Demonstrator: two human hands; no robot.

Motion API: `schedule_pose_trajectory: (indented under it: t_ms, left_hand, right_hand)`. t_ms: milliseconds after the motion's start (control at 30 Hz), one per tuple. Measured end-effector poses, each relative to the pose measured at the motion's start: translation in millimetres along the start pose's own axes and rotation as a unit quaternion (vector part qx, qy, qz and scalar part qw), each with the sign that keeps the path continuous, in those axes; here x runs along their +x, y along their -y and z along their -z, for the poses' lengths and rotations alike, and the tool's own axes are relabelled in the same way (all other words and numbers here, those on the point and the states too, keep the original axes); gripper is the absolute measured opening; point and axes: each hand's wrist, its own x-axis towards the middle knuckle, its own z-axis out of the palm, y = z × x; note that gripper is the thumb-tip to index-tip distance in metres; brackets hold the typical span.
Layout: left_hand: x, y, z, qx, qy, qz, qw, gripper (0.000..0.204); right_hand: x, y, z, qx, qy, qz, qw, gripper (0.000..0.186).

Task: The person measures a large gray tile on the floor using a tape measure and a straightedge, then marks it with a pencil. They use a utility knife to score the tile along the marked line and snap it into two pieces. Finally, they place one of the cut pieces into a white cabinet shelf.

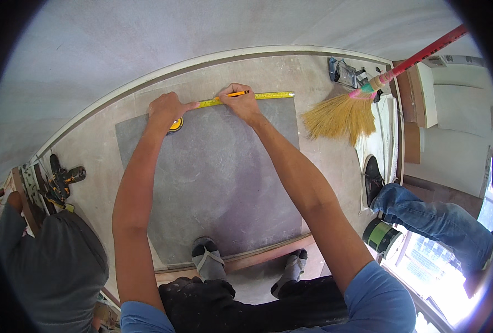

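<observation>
A large grey square tile (213,177) lies flat in front of me, its near edge by my feet. Along its far edge runs the yellow blade of a tape measure (274,95), pulled out to the tile's far right corner. My left hand (166,108) is closed over the tape's yellow and black case (176,125), mostly hidden under the palm, with the thumb against the blade. In my right hand (241,102) is a yellow-orange pencil (234,94), held close above the blade near its middle, pointing left. Whether its tip touches the tile I cannot tell.
A straw broom (341,114) with a red handle leans in from the right. Beyond it lie crumpled bags (346,72). A cordless drill (63,177) rests at left, beside a person in grey (58,266). Another person's jeans-clad leg (435,213) and a green-banded bucket (381,236) are at right.
</observation>
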Motion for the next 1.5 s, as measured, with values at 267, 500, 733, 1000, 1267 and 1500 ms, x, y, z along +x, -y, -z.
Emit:
schedule_pose_trajectory:
  t_ms: [267,500,733,1000,1267,1500]
  left_hand:
    - [0.9,-3.1,-0.6,0.000,0.004,0.003,1.000,0.081]
    - [2.6,-4.4,-1.8,0.001,0.003,0.004,1.000,0.081]
    - [1.3,-3.7,-1.7,-0.002,-0.006,-0.002,1.000,0.079]
    - [6.5,0.4,-7.4,-0.018,-0.008,-0.016,1.000,0.088]
    - [8.0,4.1,-11.6,-0.011,-0.028,-0.016,0.999,0.088]
    - [4.8,0.9,-5.7,-0.010,-0.014,-0.025,1.000,0.086]
  right_hand:
    - [0.4,-5.3,-3.5,-0.009,-0.016,0.002,1.000,0.008]
    - [0.3,-2.7,-2.2,-0.028,-0.014,0.010,0.999,0.008]
    - [-0.9,-2.6,-1.5,-0.049,0.004,0.022,0.999,0.010]
    - [-0.1,-2.9,0.4,-0.068,0.004,0.012,0.998,0.012]
    - [-1.6,3.2,-1.6,-0.070,0.011,0.012,0.997,0.013]
    - [0.9,-0.4,-1.1,-0.057,-0.014,0.022,0.998,0.009]
